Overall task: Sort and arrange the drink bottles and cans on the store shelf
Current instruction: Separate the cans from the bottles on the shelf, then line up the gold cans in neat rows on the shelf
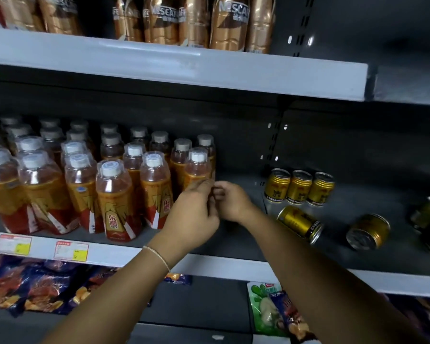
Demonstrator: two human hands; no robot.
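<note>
The left hand and right hand meet beside the end bottle on the shelf, probably squaring its row; whether their curled fingers pinch anything cannot be told. Toppled cans wait rightward.

View: a single wide-angle camera worn on the person's head.
Facing: forward and slightly down at the middle shelf.
Nearness: close, within arm's reach.
Framing: upper shelf along the top, lower shelf along the bottom.
</note>
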